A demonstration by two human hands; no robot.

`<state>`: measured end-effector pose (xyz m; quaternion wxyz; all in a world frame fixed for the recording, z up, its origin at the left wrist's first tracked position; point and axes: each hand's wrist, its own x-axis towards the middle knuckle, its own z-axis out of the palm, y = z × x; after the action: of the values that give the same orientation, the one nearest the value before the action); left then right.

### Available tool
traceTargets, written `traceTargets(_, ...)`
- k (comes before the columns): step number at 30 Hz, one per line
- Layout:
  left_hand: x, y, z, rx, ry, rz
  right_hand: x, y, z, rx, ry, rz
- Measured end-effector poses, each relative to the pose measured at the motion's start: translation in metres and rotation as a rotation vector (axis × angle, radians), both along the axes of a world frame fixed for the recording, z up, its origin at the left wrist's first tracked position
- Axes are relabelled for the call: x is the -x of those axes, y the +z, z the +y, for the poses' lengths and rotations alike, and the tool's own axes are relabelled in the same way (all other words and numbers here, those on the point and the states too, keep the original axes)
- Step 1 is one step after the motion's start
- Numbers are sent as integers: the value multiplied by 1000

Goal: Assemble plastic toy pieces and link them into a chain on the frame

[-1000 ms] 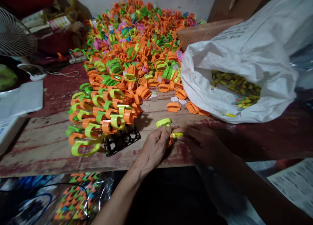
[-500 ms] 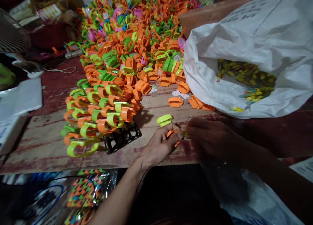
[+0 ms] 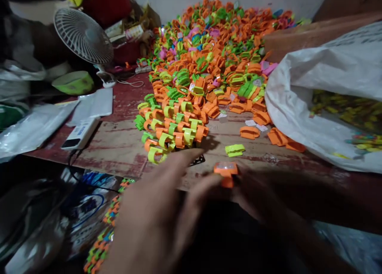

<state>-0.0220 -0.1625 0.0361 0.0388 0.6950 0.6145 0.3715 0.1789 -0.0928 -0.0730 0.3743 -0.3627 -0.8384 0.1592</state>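
Both hands are smeared by motion at the table's near edge. My left hand (image 3: 161, 210) has its fingers stretched out and apart, one fingertip reaching to a small orange plastic piece (image 3: 226, 173). My right hand (image 3: 262, 192), dark and blurred, seems to pinch that orange piece from the right. Just beyond the hands a lime-green piece (image 3: 234, 149) lies loose on the worn board. To the left, orange and green pieces stand in rows (image 3: 171, 133) on a black grid (image 3: 197, 160).
A big heap of orange, green and pink pieces (image 3: 215, 55) covers the far table. A white sack (image 3: 313, 79) with small yellow items (image 3: 349, 111) lies at right. A small fan (image 3: 83, 34), a white device (image 3: 80, 133) and plastic bags sit at left. Packed strips (image 3: 101, 242) lie below.
The view has swung left and pulled back. Both hands have come up off the board toward me with the orange piece. My left hand's fingers have spread out.
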Motion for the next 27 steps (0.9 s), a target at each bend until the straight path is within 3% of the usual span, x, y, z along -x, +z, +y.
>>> traceTargets(2, 38, 7, -8, -104, 220, 46, 28, -10, -6, -21, -52, 32)
traceTargets(3, 54, 6, -7, -147, 259, 66, 41, -13, -7, -20, -75, 57)
traceTargets(7, 90, -25, 7, -149, 42, 102, 83, -18, -4, 47, -131, 214)
traceTargets(10, 94, -52, 15, -112, -38, 95, 102, -20, 0, 80, -87, 281)
traceTargets(13, 93, -67, 16, -161, -57, 57, 112, -25, 2, 76, -87, 234)
traceTargets(16, 95, -73, 16, -180, -61, 19, 115, -25, 4, -26, -119, 119)
traceTargets(19, 98, -76, 17, -191, -69, -5, 117, -19, 7, -211, -42, 23)
traceTargets(24, 100, -79, 18, -205, -75, -27, 127, -6, 8, -195, -136, 10)
traceTargets(27, 99, -82, 19, -212, -83, -47, 131, -6, 8, -304, -113, -8)
